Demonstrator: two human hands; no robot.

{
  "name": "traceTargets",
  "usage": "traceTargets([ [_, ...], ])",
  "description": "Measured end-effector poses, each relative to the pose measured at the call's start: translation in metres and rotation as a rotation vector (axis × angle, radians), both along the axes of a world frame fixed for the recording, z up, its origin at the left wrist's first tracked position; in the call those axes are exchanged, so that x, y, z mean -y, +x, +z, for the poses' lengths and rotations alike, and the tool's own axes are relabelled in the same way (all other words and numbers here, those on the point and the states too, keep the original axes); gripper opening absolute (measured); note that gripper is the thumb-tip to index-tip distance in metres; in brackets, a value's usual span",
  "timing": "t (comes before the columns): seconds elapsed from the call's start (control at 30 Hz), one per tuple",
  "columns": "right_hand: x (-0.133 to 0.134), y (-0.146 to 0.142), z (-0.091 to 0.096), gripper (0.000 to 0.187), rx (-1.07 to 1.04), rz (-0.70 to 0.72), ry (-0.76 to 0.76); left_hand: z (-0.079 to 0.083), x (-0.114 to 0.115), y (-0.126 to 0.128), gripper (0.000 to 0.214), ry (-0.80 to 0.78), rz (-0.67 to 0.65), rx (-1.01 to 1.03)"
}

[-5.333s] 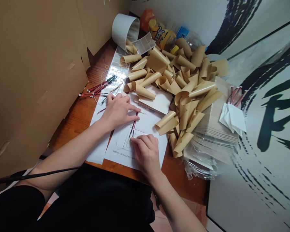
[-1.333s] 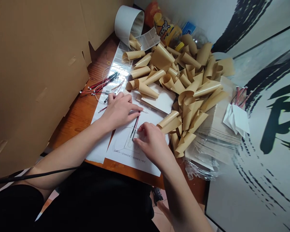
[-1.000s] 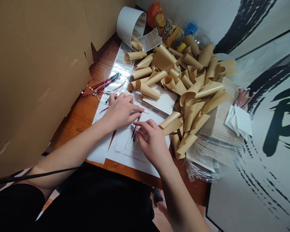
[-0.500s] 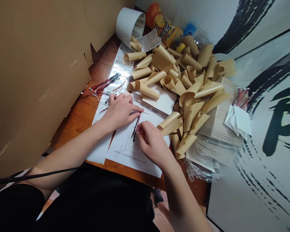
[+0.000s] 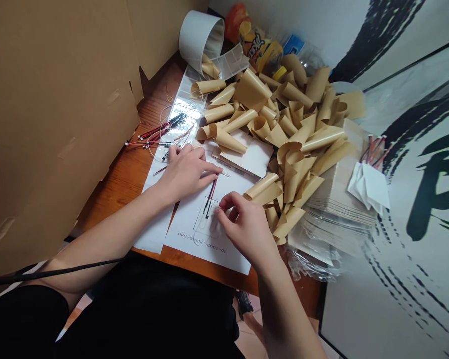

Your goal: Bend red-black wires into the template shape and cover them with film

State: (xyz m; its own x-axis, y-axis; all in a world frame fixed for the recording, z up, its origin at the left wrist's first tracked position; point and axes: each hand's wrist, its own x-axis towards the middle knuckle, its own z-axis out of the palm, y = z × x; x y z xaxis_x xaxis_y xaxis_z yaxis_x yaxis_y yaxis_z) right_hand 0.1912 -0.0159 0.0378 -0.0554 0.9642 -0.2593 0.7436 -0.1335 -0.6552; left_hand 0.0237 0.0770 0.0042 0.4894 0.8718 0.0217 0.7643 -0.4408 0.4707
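Note:
My left hand lies over the paper, its thumb and forefinger closed on the connector end of a short red-and-black wire cable. The cable's black-tipped ends point toward me over the printed white sheet. To its right, just off the wires, my right hand has thumb and forefinger pinched together. A thin pale strand seems to run from that pinch in a loop over the sheet, though it shows only faintly. Beyond my left hand lies a bunch of similar red-and-black cables.
Rolled brown paper pieces are heaped at the back and right. A roll of white label strip stands behind. A tall cardboard wall borders the left. Stacked flat sheets in clear plastic lie right, with a white packet of cables.
My right hand has moved right, away from the cable, with its fingers still pinched. The faint strand now lies in a loop nearer me. My left hand has stayed in place.

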Motion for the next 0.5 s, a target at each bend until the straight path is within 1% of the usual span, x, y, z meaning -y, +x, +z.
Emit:
traceTargets([
  [0.13,0.007,0.002,-0.002,0.012,0.061,-0.014,0.045,0.009,0.003,-0.001,0.030,-0.033,-0.011,-0.039],
  [0.27,0.012,0.002,-0.005,0.018,0.094,0.018,0.114,0.018,0.008,-0.004,0.055,-0.066,-0.080,-0.116],
  [0.33,0.014,0.001,-0.007,0.019,0.097,0.016,0.132,0.020,0.010,-0.005,0.066,-0.079,-0.099,-0.137],
  [0.5,0.017,0.000,-0.009,0.020,0.077,0.012,0.161,0.022,0.015,-0.004,0.077,-0.086,-0.094,-0.170],
])
